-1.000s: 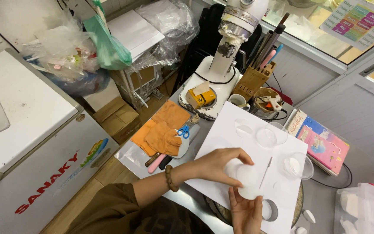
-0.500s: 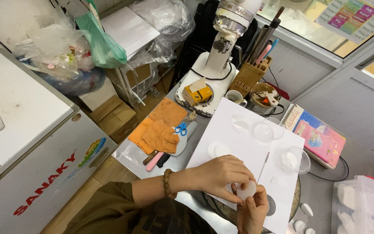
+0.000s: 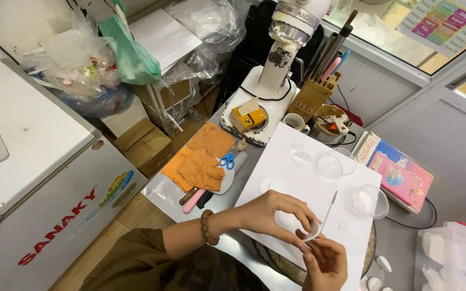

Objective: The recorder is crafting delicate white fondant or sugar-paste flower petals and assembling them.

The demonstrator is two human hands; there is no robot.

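- My left grip and right grip both pinch a small white disc, low centre of frame.
- It hovers over the white sheet on the tabletop.

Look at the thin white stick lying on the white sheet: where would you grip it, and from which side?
Grip the stick near its upper end, coming from above and the right. It lies flat and slanted on the sheet; its lower end runs under the left hand and the white disc that both hands pinch, and the right hand is close too.
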